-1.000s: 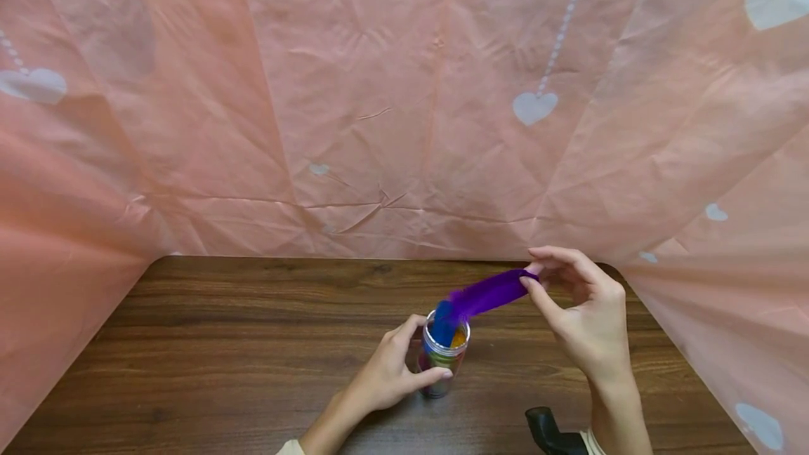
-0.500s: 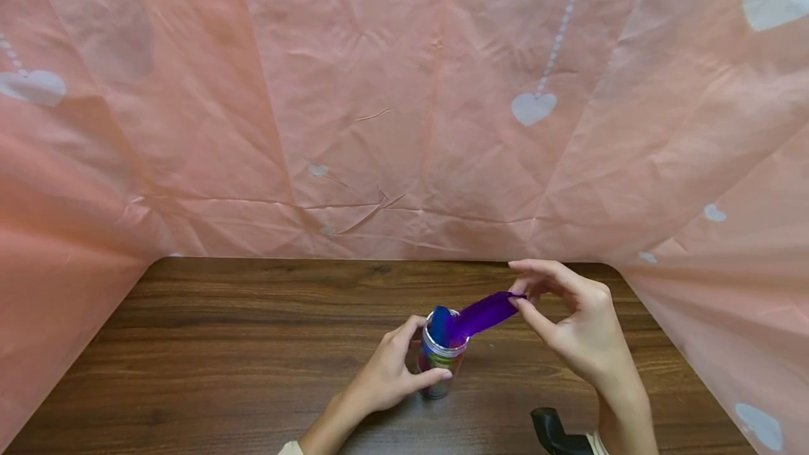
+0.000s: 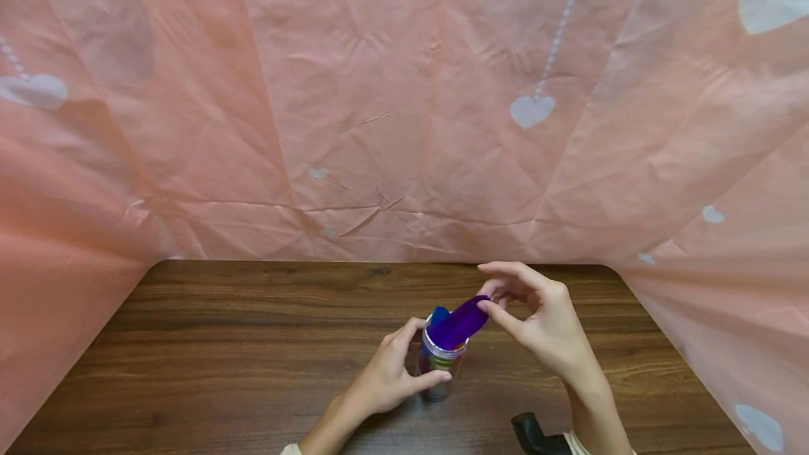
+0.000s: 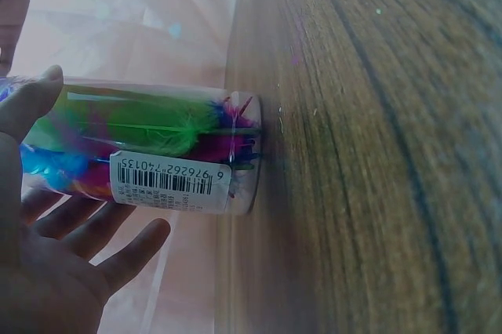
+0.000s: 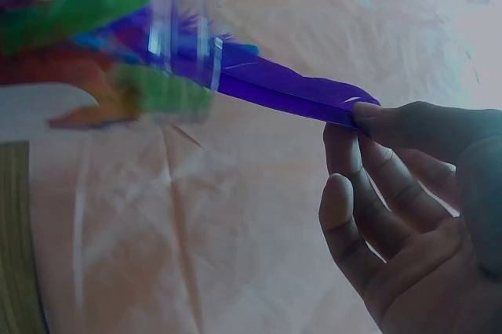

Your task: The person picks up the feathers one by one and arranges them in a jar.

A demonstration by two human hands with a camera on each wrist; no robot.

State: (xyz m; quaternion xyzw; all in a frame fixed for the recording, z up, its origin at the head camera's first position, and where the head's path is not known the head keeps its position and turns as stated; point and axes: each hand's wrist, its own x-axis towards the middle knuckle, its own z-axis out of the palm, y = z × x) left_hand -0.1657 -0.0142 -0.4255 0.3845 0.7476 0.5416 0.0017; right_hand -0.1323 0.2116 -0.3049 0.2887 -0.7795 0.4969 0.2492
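Note:
A clear plastic jar (image 4: 216, 197) of coloured feathers stands upright on the wooden table, its mouth uncovered. My left hand (image 3: 395, 371) grips it, thumb in front and fingers round the far side. Between thumb and fingertips, my right hand (image 3: 537, 321) pinches one end of a purple feather (image 3: 460, 321). The feather slants down to the left, its other end inside the jar's mouth, as the right wrist view also shows. Beside it a blue feather (image 3: 439, 314) pokes up above the rim. Through the wall I see a green feather (image 4: 125, 124), and a barcode label (image 4: 169, 181) sits low on the jar.
Brown wooden table (image 3: 253, 328) spreads round the jar. A pink cloth (image 3: 379, 125) with white hearts hangs behind it and along both sides. A black curved piece (image 3: 534, 434) sits by my right sleeve at the near edge.
My right hand has moved left and slightly down toward the jar. The purple feather has slid deeper into the mouth and tilted more steeply. My left hand and the jar stay put.

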